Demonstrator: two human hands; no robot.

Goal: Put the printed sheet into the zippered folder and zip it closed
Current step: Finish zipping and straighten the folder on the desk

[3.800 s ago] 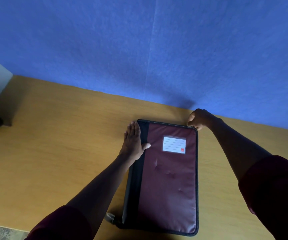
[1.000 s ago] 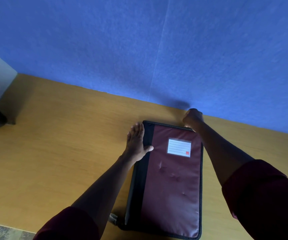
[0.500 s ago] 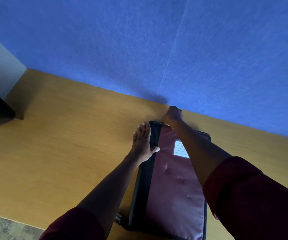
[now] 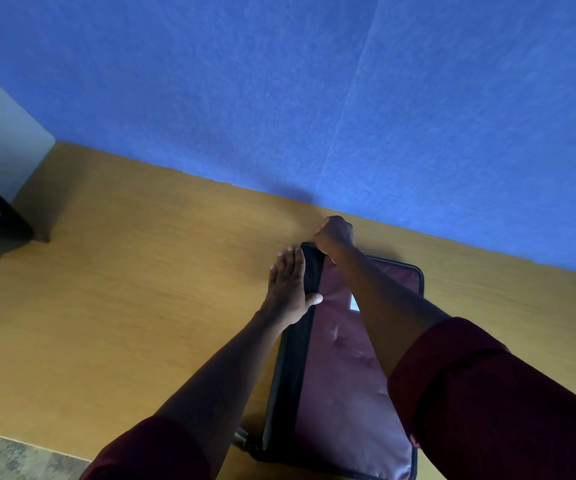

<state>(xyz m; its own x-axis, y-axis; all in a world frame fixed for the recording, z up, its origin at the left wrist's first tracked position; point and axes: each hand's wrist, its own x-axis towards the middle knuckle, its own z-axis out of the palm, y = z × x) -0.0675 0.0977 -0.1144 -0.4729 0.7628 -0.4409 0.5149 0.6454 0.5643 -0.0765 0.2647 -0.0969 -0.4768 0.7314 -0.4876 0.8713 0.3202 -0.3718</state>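
**Listener:** What are the hands doing?

**Operator:** I see my right hand (image 4: 334, 233) closed into a fist at the far left corner of the zippered folder (image 4: 352, 362). It looks pinched on the zipper pull, though the pull itself is hidden inside the fist, so I judge that rather than see it. My left hand (image 4: 288, 289) lies open and flat, palm down, along the folder's black spine strip, fingers pointing away from me and thumb resting on the cover.

**Listener:** Where is the folder?

**Operator:** It lies flat and shut on a wooden desk (image 4: 124, 289), its far end near a blue wall (image 4: 279, 98). The cover is maroon fabric with a dark zipper edge. My right forearm crosses it and hides most of a white label (image 4: 353, 303). I cannot see the printed sheet; I assume it is inside.

**Listener:** How will it handle?

**Operator:** The cover shows soft dents, so I judge it padded and light, liable to slide on the smooth wood. I would hold it down by the spine and pull only the zipper tab, easing round the corner where teeth may snag.
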